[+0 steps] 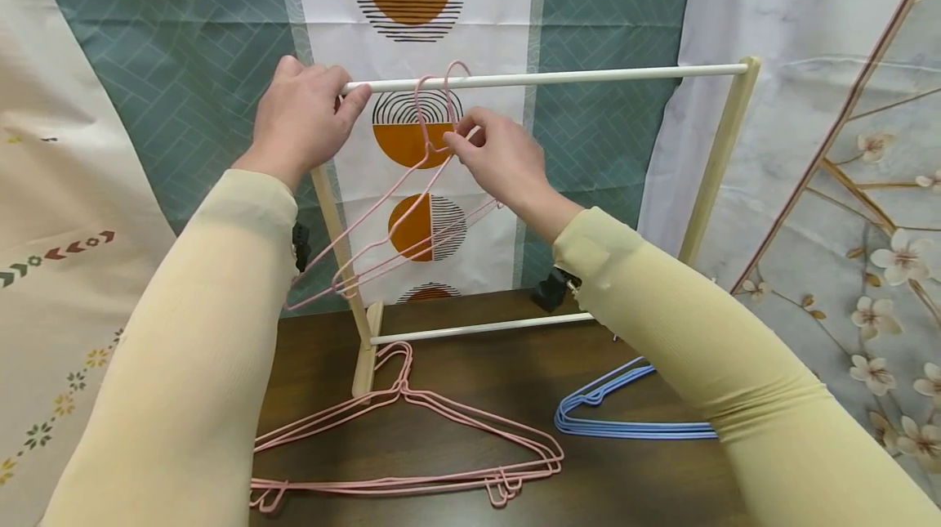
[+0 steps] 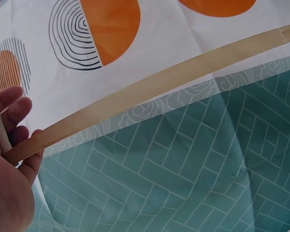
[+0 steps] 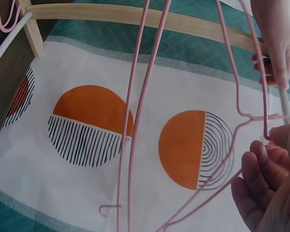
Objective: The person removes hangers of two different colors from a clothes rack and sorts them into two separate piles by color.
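Note:
My left hand (image 1: pixel 305 112) grips the top left corner of a clothes rack, where its white rod (image 1: pixel 588 77) meets the wooden post (image 2: pixel 121 96). With thumb and fingertips, my right hand (image 1: pixel 503 151) pinches a pink clothes hanger (image 1: pixel 422 194) near the neck, below its hook. That hook reaches over the rod. Just left of it, a second pink hanger (image 1: pixel 390 191) hangs from the rod by its own hook. Both hangers slant down to the left, and their lower bars overlap in the head view.
Several pink hangers (image 1: pixel 403 386) lie stacked on the dark brown table (image 1: pixel 441 437) below the rack. Blue hangers (image 1: pixel 632 431) lie to the right, partly behind my right sleeve. A lower white rod (image 1: pixel 478 328) joins the rack's feet. Patterned cloth (image 1: pixel 610 12) hangs behind.

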{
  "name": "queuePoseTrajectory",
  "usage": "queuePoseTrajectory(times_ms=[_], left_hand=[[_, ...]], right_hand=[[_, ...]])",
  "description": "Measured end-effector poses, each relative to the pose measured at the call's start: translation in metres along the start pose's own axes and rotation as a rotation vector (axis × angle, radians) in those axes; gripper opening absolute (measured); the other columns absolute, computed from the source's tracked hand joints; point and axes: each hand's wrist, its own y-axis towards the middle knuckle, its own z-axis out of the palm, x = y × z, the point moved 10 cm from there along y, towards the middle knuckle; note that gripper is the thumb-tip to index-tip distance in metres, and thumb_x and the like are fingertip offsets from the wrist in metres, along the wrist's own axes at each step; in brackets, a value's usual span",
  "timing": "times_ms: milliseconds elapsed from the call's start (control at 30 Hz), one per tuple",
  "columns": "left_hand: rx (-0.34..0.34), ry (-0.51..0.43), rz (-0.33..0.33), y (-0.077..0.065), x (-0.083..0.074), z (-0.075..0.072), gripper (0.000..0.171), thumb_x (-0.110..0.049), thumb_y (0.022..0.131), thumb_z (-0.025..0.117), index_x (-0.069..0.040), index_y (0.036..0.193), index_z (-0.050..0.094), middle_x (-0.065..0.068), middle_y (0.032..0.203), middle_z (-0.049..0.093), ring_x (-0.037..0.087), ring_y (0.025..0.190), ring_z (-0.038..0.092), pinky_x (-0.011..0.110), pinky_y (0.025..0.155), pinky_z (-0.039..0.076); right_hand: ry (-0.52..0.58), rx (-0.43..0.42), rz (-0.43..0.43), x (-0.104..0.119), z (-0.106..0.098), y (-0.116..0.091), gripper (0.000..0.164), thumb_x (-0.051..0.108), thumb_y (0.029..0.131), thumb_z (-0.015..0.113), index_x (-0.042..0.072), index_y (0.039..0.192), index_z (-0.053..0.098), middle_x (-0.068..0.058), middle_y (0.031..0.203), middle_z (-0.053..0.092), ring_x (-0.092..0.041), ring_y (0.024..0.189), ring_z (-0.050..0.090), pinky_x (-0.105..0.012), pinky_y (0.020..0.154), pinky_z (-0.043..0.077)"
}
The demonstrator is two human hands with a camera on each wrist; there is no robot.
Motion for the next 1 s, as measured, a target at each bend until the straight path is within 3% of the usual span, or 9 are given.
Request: queuePoseTrajectory(times_ms=[533, 1000], left_hand=[[0.003, -0.019, -0.007, -0.004, 0.008, 0.002, 0.054, -0.050, 0.119, 0.035, -0.004, 0.110, 0.061, 0.018, 0.104, 0.061, 0.042, 0.120, 0.040, 0.053, 0.087, 0.039], [-0.009, -0.021, 0.014, 0.000, 0.003, 0.000, 0.054, -0.050, 0.119, 0.035, -0.004, 0.109, 0.062, 0.018, 0.104, 0.063, 0.042, 0.119, 0.041, 0.052, 0.087, 0.039]], right_hand=[[0.096, 0.017, -0.006, -0.015, -0.033, -0.016, 0.024, 0.039, 0.111, 0.069, 0.017, 0.120, 0.070, 0.000, 0.098, 0.078, -0.016, 0.088, 0.070, -0.036, 0.076, 0.050], [0.098, 0.070, 0.025, -0.062, -0.056, -0.075, 0.024, 0.035, 0.110, 0.072, 0.013, 0.119, 0.074, -0.002, 0.096, 0.081, -0.024, 0.089, 0.076, -0.040, 0.079, 0.049]])
